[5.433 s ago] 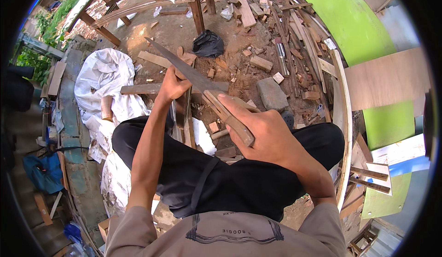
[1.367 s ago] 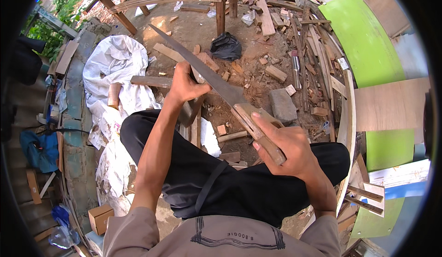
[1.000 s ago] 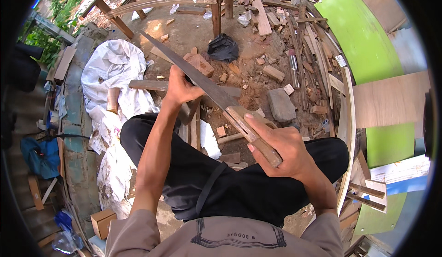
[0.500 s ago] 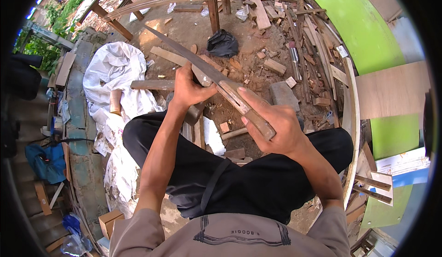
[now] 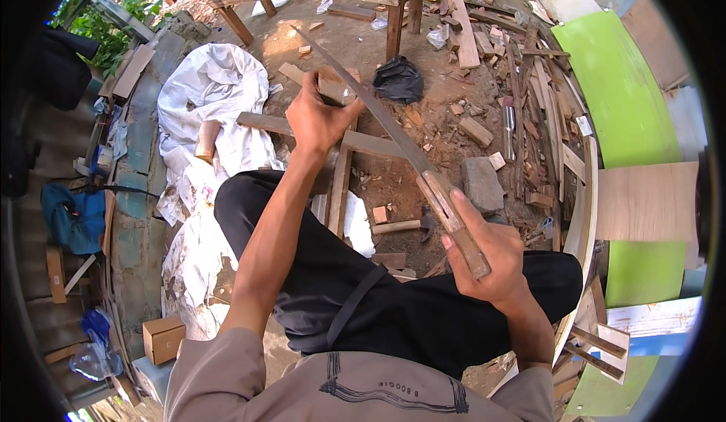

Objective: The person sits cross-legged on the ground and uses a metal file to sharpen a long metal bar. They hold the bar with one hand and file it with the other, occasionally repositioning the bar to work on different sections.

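My right hand [image 5: 491,259] is wrapped round the wooden handle of a handsaw [image 5: 389,127], its thumb lying along the top. The long, tapering blade points away from me to the far left. My left hand [image 5: 318,116] grips a wooden block [image 5: 335,85] close beside the blade, with thumb and fingers spread around it. Whether the teeth touch the block I cannot tell. Beneath that hand, a wooden bar [image 5: 374,144] lies across another length of timber [image 5: 339,191].
A hammer [image 5: 397,227] lies on the ground between my legs, near a grey stone block [image 5: 482,184]. White sheeting [image 5: 208,85] spreads at the left. A black plastic bag [image 5: 398,79] sits ahead, and wood scraps [image 5: 476,131] litter the right.
The saw has drawn back toward me and to the right with my right hand. More of the block beside my left hand shows. The whole view has shifted a little.
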The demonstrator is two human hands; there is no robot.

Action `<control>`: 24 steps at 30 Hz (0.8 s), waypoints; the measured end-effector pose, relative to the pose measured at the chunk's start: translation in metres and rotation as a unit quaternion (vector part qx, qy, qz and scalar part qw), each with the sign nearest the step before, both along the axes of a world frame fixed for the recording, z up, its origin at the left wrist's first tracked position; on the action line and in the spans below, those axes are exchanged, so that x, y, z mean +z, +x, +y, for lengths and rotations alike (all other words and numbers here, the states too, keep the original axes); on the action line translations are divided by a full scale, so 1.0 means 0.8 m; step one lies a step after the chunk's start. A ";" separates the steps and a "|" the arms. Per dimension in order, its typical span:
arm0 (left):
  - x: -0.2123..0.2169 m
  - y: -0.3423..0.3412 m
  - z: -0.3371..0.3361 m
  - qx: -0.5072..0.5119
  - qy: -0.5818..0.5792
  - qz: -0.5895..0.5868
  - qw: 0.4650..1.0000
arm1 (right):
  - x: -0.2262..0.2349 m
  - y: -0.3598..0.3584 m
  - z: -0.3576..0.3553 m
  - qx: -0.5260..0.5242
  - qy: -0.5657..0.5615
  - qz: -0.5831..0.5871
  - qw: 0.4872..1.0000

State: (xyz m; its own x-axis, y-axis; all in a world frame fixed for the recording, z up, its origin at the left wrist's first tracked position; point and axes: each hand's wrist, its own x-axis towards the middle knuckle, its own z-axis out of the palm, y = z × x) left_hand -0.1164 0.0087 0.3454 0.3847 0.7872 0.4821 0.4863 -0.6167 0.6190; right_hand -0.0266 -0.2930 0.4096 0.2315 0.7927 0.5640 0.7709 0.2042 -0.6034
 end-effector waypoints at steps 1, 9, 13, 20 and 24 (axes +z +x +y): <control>0.001 0.001 0.002 0.009 -0.012 -0.004 1.000 | 0.002 -0.004 -0.002 0.009 -0.012 0.006 1.000; -0.004 0.011 -0.014 0.009 0.009 0.033 0.999 | 0.005 -0.011 0.013 0.005 -0.037 0.025 0.999; -0.011 0.015 -0.015 -0.008 0.002 0.021 1.000 | 0.013 -0.013 0.016 0.001 -0.054 0.028 0.998; -0.019 0.026 -0.027 -0.051 0.025 -0.002 0.998 | 0.003 -0.003 0.035 -0.012 -0.067 0.019 0.997; -0.026 0.027 -0.020 -0.050 0.010 -0.014 0.999 | 0.011 -0.015 0.020 -0.007 -0.060 0.026 0.998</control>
State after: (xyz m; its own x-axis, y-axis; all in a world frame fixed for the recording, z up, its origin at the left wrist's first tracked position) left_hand -0.0949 -0.0077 0.3243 0.4470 0.7353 0.5095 0.4047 -0.6741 0.6178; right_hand -0.0390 -0.2767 0.4183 0.2695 0.8502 0.4523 0.7404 0.1173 -0.6618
